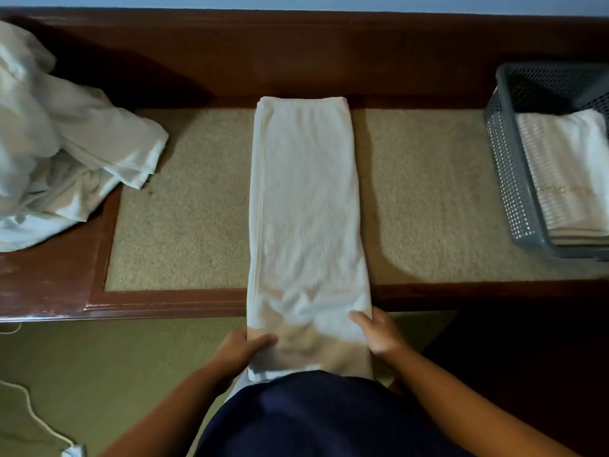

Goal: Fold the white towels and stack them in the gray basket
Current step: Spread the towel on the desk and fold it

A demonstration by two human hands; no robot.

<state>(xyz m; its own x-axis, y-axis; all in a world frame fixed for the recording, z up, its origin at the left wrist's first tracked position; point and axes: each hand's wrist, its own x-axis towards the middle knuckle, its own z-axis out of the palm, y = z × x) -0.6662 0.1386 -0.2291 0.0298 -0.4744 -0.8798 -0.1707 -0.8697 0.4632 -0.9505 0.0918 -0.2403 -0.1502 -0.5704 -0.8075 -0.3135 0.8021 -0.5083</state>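
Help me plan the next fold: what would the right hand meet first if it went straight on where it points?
Likely just the folded towel it grips; the right hand points forward and left across it.

Both bare forearms reached in from the lower corners and converged toward the middle. The left hand (245,349) pinched the near left edge of the white towel (306,199), thumb lying on top and its fingers tucked beneath, out of sight. The right hand (379,334) gripped the opposite edge likewise, thumb on top pointing inward, a little farther forward.
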